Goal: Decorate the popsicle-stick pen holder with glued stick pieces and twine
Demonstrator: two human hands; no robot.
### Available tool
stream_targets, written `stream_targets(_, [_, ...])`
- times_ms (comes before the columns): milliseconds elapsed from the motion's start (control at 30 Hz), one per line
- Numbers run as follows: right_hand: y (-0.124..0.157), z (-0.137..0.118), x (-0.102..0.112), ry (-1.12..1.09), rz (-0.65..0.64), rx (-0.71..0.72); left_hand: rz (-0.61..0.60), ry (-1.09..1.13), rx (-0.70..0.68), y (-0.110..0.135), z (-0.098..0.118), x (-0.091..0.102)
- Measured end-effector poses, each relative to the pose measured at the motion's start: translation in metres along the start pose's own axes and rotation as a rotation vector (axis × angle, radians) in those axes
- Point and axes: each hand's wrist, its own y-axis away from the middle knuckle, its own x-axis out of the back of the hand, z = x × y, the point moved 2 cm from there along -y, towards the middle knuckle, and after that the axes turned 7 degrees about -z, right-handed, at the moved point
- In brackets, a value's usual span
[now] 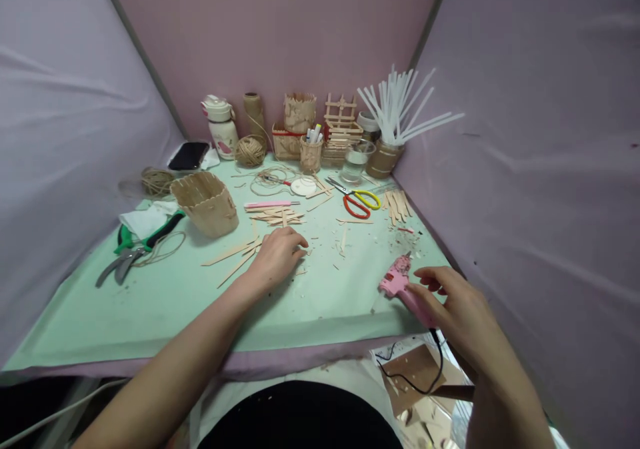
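Right hand [459, 301] loosely open at glue gun [398, 280]: judged gun-handling step; lift calls for grip; left hand [278, 254] curled, hold unclear

Lies open at lower centre, between left hand [280, 254] and pink glue gun [399, 280], and at lower left, below green-handled pruners [133, 252]. Runs into scissors [349, 192] right of centre and a wooden basket [209, 206] left of centre. Gets blocked right of upper centre by glass [355, 164] and white straws [393, 106].
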Motion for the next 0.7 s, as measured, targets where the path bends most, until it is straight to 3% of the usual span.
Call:
stream_targets(233, [-0.010, -0.017, -0.017, -0.167, -0.095, 0.061, 0.015, -0.008, 0.018, -0.011, 0.011, -0.015])
stream_targets(433, [-0.013, -0.032, -0.031, -0.217, -0.125, 0.106, 0.009, 0.036, -0.020, -0.007, 0.015, -0.014])
stream_targets(533, [-0.019, -0.051, -0.040, -0.235, -0.164, 0.170, -0.045, 0.305, 0.048, -0.004, 0.018, -0.010])
stream_targets(700, [-0.035, -0.081, -0.059, -0.356, -0.128, 0.324, -0.390, 1.110, 0.208, 0.007, 0.026, -0.008])
